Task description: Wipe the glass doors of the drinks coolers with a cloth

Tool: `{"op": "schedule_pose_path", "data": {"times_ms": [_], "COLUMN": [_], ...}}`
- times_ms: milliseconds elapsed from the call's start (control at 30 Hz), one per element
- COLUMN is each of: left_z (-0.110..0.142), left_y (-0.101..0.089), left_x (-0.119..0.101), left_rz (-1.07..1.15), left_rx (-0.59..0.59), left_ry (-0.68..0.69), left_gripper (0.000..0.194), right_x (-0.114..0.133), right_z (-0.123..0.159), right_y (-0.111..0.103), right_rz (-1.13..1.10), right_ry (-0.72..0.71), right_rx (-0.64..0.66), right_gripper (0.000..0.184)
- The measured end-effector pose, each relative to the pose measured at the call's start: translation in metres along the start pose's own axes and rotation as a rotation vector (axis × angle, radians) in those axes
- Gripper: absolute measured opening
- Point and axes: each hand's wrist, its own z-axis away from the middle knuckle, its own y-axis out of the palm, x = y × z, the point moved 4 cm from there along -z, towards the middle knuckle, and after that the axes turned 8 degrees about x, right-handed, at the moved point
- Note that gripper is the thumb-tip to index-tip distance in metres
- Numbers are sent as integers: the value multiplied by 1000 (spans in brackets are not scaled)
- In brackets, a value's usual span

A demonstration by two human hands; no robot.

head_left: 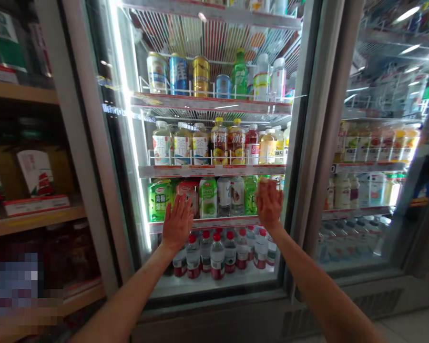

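My left hand (178, 223) is raised in front of a lit drinks fridge (214, 305), fingers stretched out, holding nothing. Behind its fingertips is a red-labelled drink (188, 190), partly covered, beside a green carton-like bottle (160, 200). My right hand (269, 204) is up at the fridge's right side with nothing seen in it; its fingers look extended though slightly blurred. Just left of it stands a green bottle (250, 194). Reflections lie across the glass front (232, 105). Whether either hand touches the glass, I cannot tell.
Above are rows of tea bottles (200, 145) and cans (200, 76). Red-capped water bottles (217, 257) fill the bottom. A metal door frame (320, 143) separates a second fridge (375, 166) on the right. Wooden shelves (39, 219) with bottles stand left.
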Motion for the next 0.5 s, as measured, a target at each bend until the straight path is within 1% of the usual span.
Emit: {"op": "schedule_pose_path", "data": {"times_ms": [33, 67, 100, 133, 167, 233, 267, 300, 333, 367, 400, 433, 500], "left_z": [4, 6, 7, 8, 8, 7, 8, 9, 11, 14, 17, 21, 28], "left_y": [2, 3, 4, 5, 5, 4, 3, 2, 1, 1, 1, 2, 5], "left_x": [-1, -3, -5, -7, -9, -12, -14, -14, -15, -15, -15, -16, -19], "left_rz": [4, 7, 8, 8, 7, 8, 9, 11, 11, 11, 9, 7, 5], "left_rx": [5, 9, 12, 14, 18, 28, 34, 43, 56, 69, 84, 99, 122], "left_ry": [-7, -18, -33, -49, -62, -70, -69, -66, -64, -60, -55, -46, -34], "left_gripper": [65, 66, 67, 68, 70, 72, 72, 72, 71, 71, 71, 71, 70], "right_x": [-20, -30, -29, -18, 0, 47, 66, 77, 80, 73, 59, 40, 3], "right_z": [1, 3, 5, 6, 8, 12, 16, 21, 26, 29, 31, 31, 33], "right_y": [-4, -5, -5, -2, 3, 14, 19, 22, 22, 21, 17, 13, 6], "right_rz": [0, -11, -32, -56, -80, -109, -112, -107, -94, -76, -54, -31, 2], "right_ry": [173, 301, 359, 341, 258, -12, -151, -265, -335, -352, -313, -217, 52], "right_rx": [-84, -145, -172, -160, -114, 56, 154, 233, 277, 279, 238, 162, -10], "right_gripper": [54, 55, 55, 56, 56, 57, 56, 55, 54, 54, 55, 56, 59]}}
